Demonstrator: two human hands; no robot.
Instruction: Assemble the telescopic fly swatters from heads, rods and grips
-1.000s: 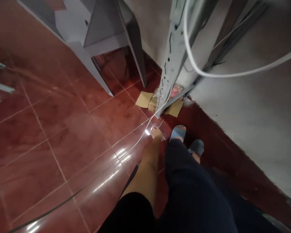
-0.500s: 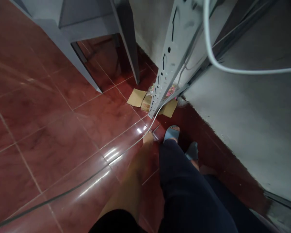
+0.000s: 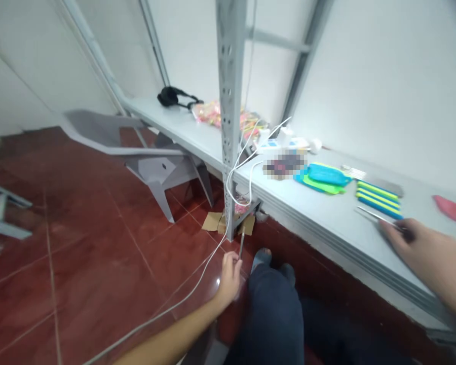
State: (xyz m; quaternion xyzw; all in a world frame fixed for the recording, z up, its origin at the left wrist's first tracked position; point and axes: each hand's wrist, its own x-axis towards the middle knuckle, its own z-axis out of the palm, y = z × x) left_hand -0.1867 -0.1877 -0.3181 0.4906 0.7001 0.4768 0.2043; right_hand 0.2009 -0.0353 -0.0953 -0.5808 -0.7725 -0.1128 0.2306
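Observation:
My left hand (image 3: 230, 276) is low in front of my knees, above the red floor. Its fingers are closed on a thin grey stick-like tool (image 3: 242, 244) that points up and away; its exact kind is not clear. At the right, my right hand (image 3: 414, 243) is at the shelf's front edge, closed on a slim silver metal tool (image 3: 376, 213) with a dark part by the palm. Beyond its tip lie a yellow-and-blue striped stack (image 3: 378, 198) and flat blue and green pieces (image 3: 325, 177).
A metal shelf (image 3: 307, 203) runs along the wall, with a perforated upright (image 3: 230, 101) in front. White cables (image 3: 197, 284) hang from it and cross the floor. A grey plastic chair (image 3: 155, 167) and an opened cardboard box (image 3: 211, 221) stand beyond. A red piece (image 3: 452, 209) lies at the right.
My view has lifted from the floor to the shelf. My left hand has come up from the floor with the thin tool. My right hand has come into view holding a metal tool.

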